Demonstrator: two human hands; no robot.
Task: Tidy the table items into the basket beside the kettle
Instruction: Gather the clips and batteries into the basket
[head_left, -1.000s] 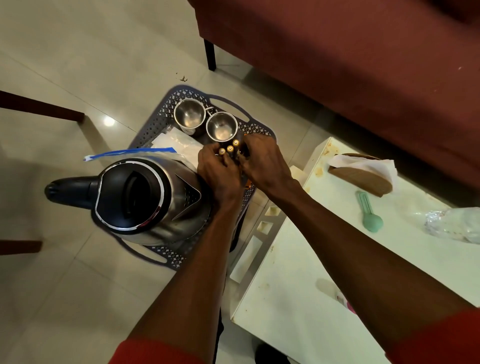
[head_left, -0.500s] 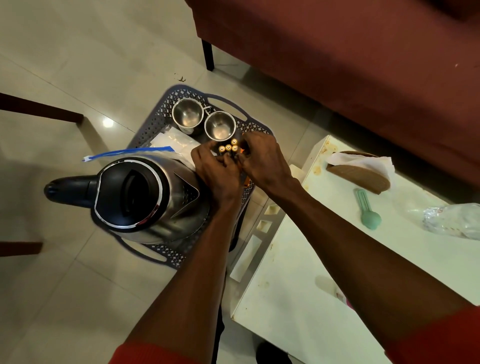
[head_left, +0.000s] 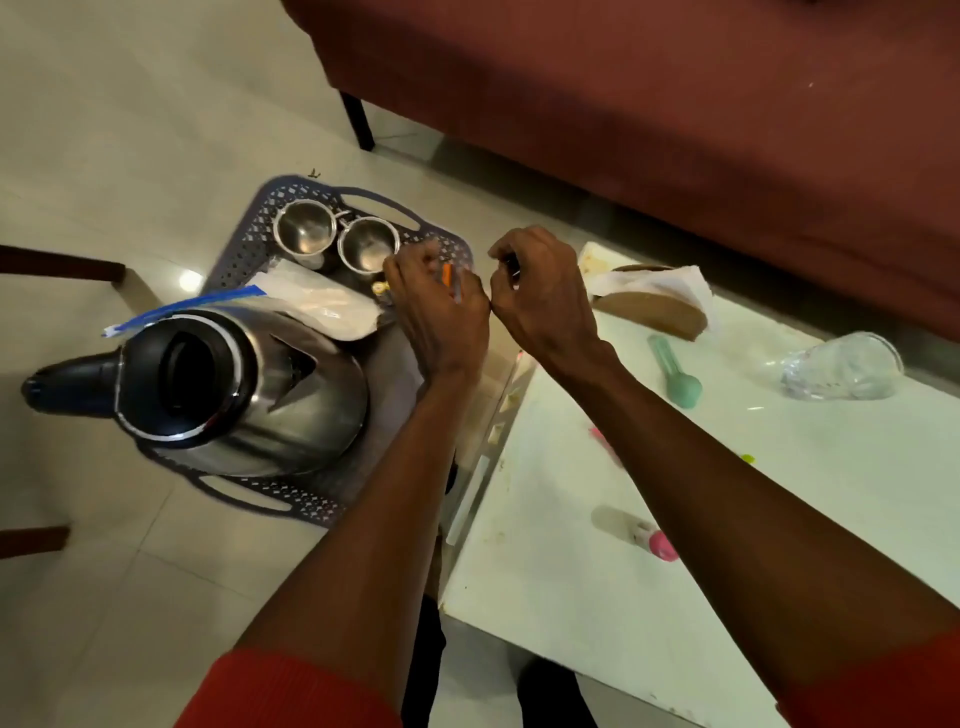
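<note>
A grey perforated basket (head_left: 244, 223) sits on the floor and holds a steel kettle (head_left: 291, 395), two steel cups (head_left: 305, 234) and a zip bag of white powder (head_left: 322, 304). Over the basket's right side, my left hand (head_left: 436, 312) grips a small bundle of pens (head_left: 447, 274); an orange barrel and a yellow tip show past the fingers. My right hand (head_left: 540, 291) hovers between the basket and the white table (head_left: 561, 571), fingers curled, with nothing plainly in it. On the table lie a green spoon (head_left: 675, 374) and a pink-capped tube (head_left: 644, 538).
A brown holder with tissue (head_left: 654, 301) and a crumpled clear plastic bag (head_left: 841, 366) lie at the table's far end. A dark red sofa (head_left: 675, 104) stands behind. Dark wooden chair legs (head_left: 62, 265) are at the left, over tiled floor.
My right hand has let go of the bundle and drawn back to the right. My left hand keeps the pens low in the basket beside the cups.
</note>
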